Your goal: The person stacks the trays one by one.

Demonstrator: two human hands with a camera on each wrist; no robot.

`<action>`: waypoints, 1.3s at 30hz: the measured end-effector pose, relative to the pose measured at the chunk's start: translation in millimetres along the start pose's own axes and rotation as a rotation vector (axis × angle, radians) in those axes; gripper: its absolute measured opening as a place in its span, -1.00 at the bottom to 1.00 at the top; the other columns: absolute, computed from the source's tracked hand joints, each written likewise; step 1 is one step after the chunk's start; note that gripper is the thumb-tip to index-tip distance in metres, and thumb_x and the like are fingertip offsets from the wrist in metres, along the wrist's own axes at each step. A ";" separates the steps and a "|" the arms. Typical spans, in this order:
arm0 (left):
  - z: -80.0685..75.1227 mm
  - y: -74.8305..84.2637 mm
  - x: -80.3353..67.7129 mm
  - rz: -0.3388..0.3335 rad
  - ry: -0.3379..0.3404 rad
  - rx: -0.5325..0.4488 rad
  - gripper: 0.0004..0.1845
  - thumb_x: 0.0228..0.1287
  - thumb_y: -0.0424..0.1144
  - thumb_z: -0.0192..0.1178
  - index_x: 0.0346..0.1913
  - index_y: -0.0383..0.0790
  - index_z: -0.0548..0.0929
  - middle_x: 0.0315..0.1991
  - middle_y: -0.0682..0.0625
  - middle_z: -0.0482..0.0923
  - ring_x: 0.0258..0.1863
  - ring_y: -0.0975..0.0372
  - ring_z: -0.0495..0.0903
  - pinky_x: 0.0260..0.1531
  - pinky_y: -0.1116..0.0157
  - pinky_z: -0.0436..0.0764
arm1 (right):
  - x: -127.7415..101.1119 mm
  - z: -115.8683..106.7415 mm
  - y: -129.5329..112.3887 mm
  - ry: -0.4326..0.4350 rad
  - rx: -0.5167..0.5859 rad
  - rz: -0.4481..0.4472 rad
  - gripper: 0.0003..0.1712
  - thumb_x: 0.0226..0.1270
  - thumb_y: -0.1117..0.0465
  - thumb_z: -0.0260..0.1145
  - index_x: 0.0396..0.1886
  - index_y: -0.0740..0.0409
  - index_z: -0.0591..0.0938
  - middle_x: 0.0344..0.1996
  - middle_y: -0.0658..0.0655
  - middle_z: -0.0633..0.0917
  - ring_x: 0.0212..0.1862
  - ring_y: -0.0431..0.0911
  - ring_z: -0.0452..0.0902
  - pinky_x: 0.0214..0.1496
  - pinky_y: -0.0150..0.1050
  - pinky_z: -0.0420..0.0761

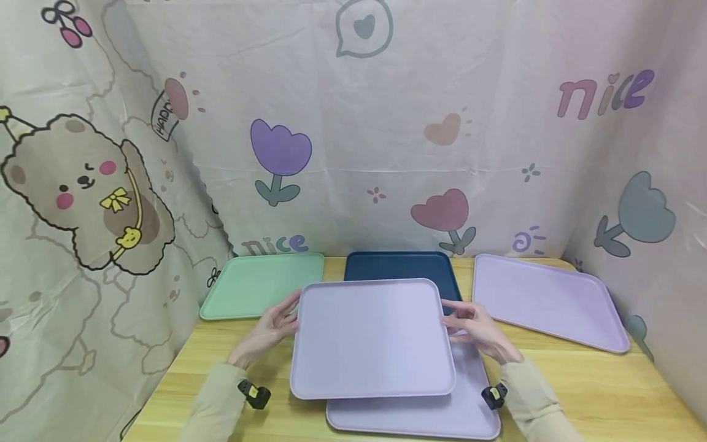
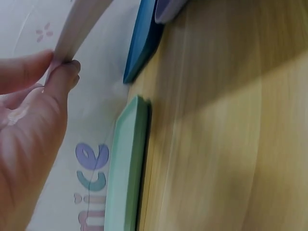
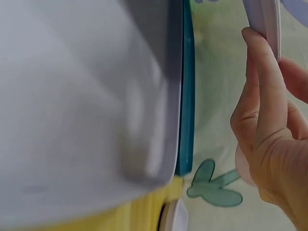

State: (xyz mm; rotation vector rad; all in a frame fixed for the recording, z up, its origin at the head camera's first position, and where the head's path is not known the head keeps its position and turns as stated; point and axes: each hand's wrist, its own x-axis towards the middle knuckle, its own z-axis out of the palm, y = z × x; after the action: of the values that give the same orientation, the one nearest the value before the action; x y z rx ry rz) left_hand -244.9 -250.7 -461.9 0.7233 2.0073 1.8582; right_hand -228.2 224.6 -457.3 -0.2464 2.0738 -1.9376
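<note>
Grip: pinching the lilac tray [image 1: 371, 337] at its two side edges, left hand [image 1: 274, 328] on the left rim, right hand [image 1: 476, 328] on the right rim.
Left hand: closing thumb and fingers [image 2: 62, 79] on the thin rim, seen in the left wrist view.
Right hand: curling fingers [image 3: 262, 110] round the rim, seen in the right wrist view.
Lilac tray: hanging level between both hands, lifted clear, overlapping a second lilac tray [image 1: 442, 411] lying on the wooden table [image 1: 596, 393].
Behind: dark blue tray [image 1: 397, 267] lying just past the held one, partly covered.
Sides: green tray [image 1: 254, 285] lying far left, another purple tray [image 1: 547, 301] far right.
</note>
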 end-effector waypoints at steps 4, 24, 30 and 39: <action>11.8 0.2 4.7 -0.020 -0.018 0.015 -0.11 0.44 -0.48 0.05 0.58 -0.40 -0.31 0.60 -0.38 -0.43 0.52 -0.27 -0.15 0.32 0.51 0.43 | -9.1 -9.8 4.3 0.000 0.000 0.016 -0.22 0.43 0.29 0.27 0.47 0.55 0.14 -0.31 -0.01 0.64 -0.33 -0.23 0.68 -0.18 -0.27 0.80; 52.4 -17.5 21.0 -0.022 -0.099 -0.052 -0.13 0.37 -0.59 0.02 0.56 -0.52 -0.29 0.59 -0.40 -0.44 0.54 -0.32 -0.18 0.37 0.37 0.42 | -41.3 -51.9 31.0 -0.091 -0.026 0.012 -0.22 0.45 0.31 0.24 0.46 0.57 0.07 -0.28 0.02 0.77 -0.30 -0.15 0.75 -0.19 -0.20 0.81; 58.0 -22.8 22.7 0.004 -0.120 -0.024 -0.13 0.34 -0.61 0.02 0.55 -0.54 -0.26 0.59 -0.42 -0.40 0.53 -0.36 -0.16 0.38 0.32 0.41 | -45.6 -57.3 37.6 -0.127 -0.026 -0.030 -0.27 0.46 0.36 0.20 0.44 0.58 0.07 -0.26 0.04 0.81 -0.27 -0.11 0.78 -0.17 -0.18 0.81; 63.6 -25.0 24.7 0.000 -0.092 0.097 -0.14 0.28 -0.61 0.05 0.52 -0.62 -0.19 0.56 -0.51 -0.26 0.54 -0.36 -0.14 0.51 -0.02 0.12 | -46.5 -56.5 36.7 -0.119 -0.096 -0.013 -0.18 0.43 0.37 0.22 0.46 0.60 -0.01 -0.30 0.11 0.79 -0.34 -0.12 0.76 -0.21 -0.12 0.82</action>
State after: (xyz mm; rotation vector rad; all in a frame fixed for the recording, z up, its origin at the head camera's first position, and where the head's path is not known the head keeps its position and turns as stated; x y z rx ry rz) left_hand -234.3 -185.0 -490.9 0.8201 2.0503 1.7048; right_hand -200.1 295.8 -486.4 -0.3869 2.0942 -1.7866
